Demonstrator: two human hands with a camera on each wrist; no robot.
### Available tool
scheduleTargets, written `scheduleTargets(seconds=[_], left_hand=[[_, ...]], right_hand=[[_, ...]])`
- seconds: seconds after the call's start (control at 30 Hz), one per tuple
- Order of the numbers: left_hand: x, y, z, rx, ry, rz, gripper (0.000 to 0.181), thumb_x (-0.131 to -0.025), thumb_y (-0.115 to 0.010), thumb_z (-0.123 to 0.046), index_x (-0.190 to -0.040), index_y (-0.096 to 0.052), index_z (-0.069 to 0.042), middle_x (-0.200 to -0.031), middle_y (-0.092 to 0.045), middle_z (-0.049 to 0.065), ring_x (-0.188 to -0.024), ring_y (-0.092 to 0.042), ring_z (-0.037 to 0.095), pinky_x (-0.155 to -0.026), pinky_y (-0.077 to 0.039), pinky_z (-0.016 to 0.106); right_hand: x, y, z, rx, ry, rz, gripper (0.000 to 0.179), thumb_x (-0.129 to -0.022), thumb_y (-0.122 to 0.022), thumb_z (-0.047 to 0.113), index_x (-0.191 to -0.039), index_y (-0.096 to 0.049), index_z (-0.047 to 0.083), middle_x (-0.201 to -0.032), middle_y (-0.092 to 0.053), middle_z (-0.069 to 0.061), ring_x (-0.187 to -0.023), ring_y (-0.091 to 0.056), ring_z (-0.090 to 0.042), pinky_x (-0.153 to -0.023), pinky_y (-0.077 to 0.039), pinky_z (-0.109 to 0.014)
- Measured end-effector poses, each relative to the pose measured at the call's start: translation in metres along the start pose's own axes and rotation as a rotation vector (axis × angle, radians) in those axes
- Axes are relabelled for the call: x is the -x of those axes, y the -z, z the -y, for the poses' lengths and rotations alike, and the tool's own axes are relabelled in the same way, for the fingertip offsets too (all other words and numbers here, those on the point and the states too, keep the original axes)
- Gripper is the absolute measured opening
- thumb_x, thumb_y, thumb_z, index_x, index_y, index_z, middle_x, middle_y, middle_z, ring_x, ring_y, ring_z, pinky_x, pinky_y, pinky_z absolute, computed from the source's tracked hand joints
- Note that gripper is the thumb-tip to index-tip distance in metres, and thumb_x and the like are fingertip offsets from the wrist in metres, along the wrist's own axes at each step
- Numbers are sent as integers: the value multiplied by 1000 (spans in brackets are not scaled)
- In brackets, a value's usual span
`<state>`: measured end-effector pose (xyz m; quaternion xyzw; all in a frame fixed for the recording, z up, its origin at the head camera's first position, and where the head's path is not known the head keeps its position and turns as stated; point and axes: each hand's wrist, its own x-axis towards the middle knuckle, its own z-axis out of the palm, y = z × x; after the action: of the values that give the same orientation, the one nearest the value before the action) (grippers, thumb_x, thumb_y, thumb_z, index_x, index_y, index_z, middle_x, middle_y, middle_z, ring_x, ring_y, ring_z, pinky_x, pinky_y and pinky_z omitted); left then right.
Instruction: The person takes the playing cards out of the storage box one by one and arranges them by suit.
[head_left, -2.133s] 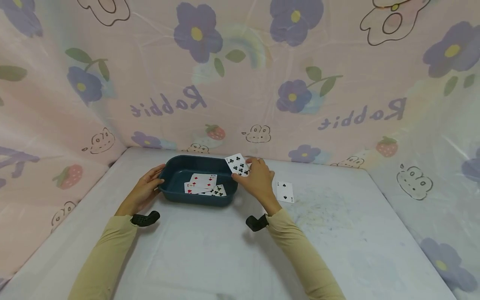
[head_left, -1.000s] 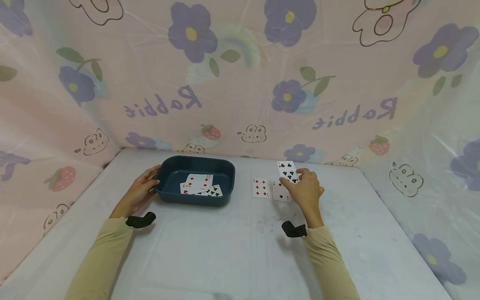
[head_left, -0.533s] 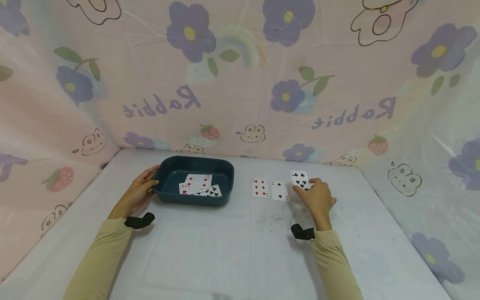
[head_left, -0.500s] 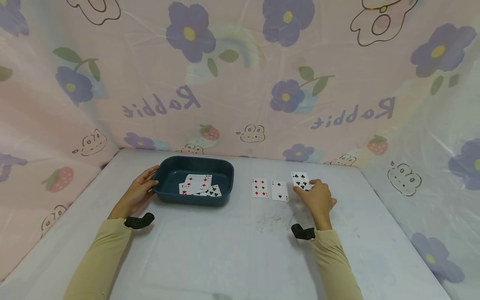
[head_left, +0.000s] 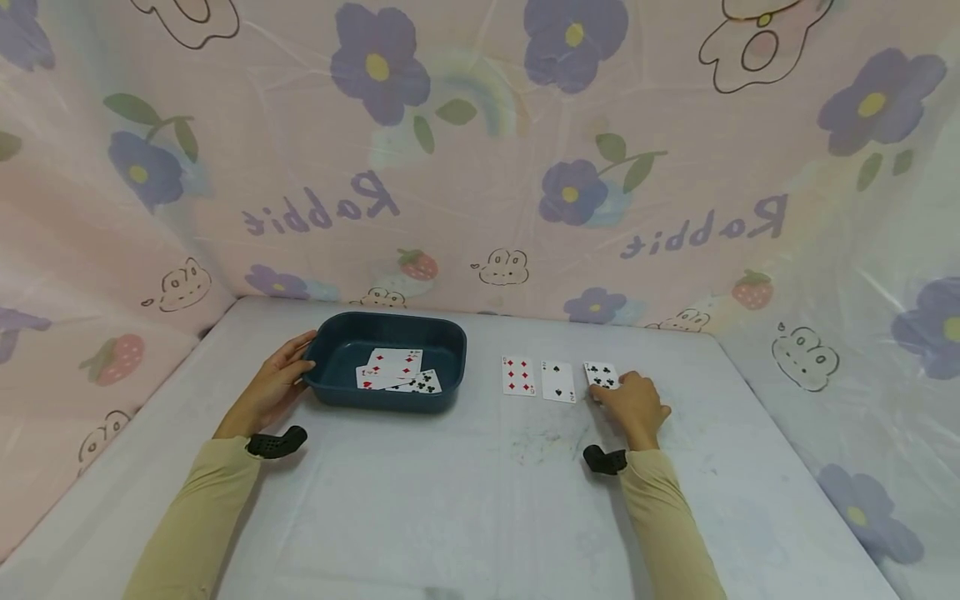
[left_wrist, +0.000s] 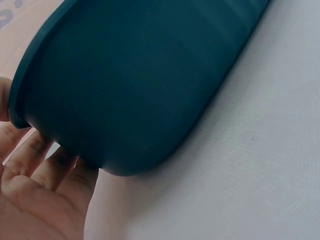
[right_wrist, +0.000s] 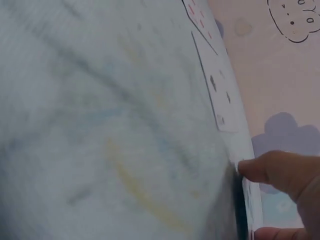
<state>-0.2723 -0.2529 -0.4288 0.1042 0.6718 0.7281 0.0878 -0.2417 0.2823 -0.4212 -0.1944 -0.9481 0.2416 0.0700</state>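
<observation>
And here at the table's [head_left: 420, 517] far right, the right hand [head_left: 633, 404] has a club card [head_left: 600, 373] pinched by its near edge, thumb and fingers closed to little more than the card's thickness. Face up it is, third and last in a row running along the far edge towards the far right corner; whether all of it touches the cloth, I can't tell. Next to it, just apart, lies the two of spades [head_left: 558, 382], then the six of diamonds [head_left: 519, 376], both flat and face up.

Over towards the far left corner, the left hand [head_left: 272, 383] has the left end of the dark teal tray [head_left: 382, 400], thumb hooked over the rim, fingers spread slightly against the outer wall. Inside, a diamond card [head_left: 396, 362] overlaps a heart card [head_left: 367, 382], with black-suited pips [head_left: 427, 383] showing beside them. Behind the far edge hangs a pink flowered curtain [head_left: 480, 208].
</observation>
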Motion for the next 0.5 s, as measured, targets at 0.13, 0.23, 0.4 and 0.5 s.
scheduleTargets(seconds=[0.13, 0.23, 0.4, 0.5], left_hand=[[1, 0, 0, -4, 1, 3, 59, -103, -37, 0, -156, -12, -6, -160, -6, 19, -143, -14, 33, -95, -40, 22], [0, 0, 0, -15, 2, 6, 59, -103, -37, -2, -156, -11, -7, -160, -5, 18, -143, -15, 33, -95, -40, 22], [0, 0, 0, -38, 2, 9, 59, -103, -37, -2, -156, -10, -7, -160, -5, 18, -142, -15, 33, -94, -40, 21], [0, 0, 0, -40, 4, 7, 59, -103, -37, -2, -156, -11, -7, -160, -6, 18, -142, -16, 33, -94, -41, 21]], right_hand=[[0, -3, -2, 17, 1, -2, 61, -81, -70, 40, -114, -57, -9, -114, -57, -30, -99, -55, -46, -86, -30, -64], [0, -4, -2, 21, -10, 0, 61, -81, -71, 41, -113, -56, -9, -113, -56, -30, -98, -54, -46, -87, -29, -65], [1, -4, -3, 10, -23, 7, 63, -81, -71, 44, -112, -56, -8, -113, -56, -30, -99, -54, -46, -87, -29, -65], [2, -3, -5, -4, -17, 19, 64, -81, -71, 45, -113, -56, -9, -113, -56, -31, -100, -54, -46, -87, -28, -66]])
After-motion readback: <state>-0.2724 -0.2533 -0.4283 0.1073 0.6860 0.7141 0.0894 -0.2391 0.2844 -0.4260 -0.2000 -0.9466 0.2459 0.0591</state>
